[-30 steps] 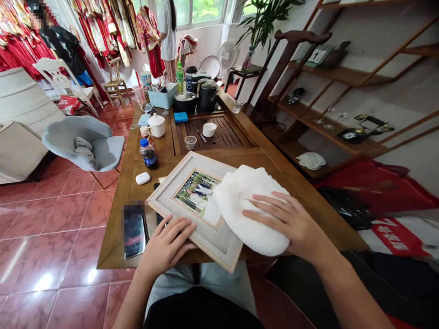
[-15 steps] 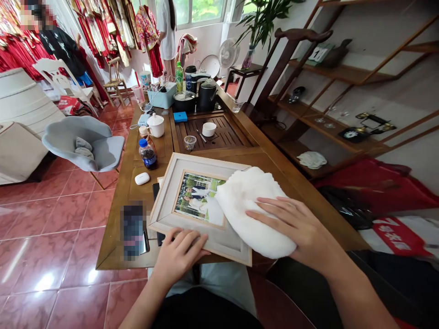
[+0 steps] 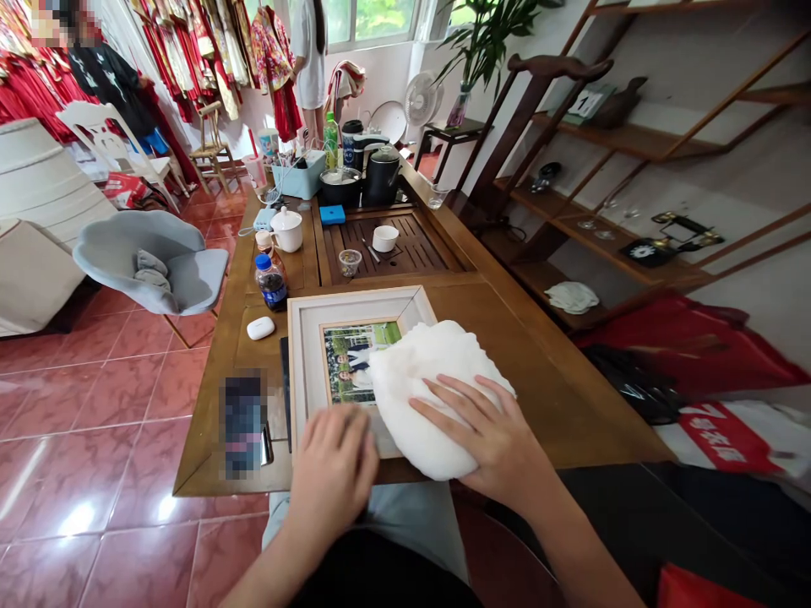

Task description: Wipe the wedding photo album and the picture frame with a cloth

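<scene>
Open bare wood right of the pale wooden picture frame (image 3: 304, 338), toward the table's right edge. Blocked on the left by a white earbud case (image 3: 260, 328), blue-capped dark cola bottle (image 3: 272, 283) and blurred phone (image 3: 244, 425); beyond, by a small clear glass cup (image 3: 349, 263).

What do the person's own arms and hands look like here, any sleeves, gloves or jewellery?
Both forearms are bare up to the picture's bottom edge: no sleeves show. The left hand and the right hand wear no gloves, and no rings, watch or bracelets can be seen. The fingers are slim with short, unpainted nails.
</scene>
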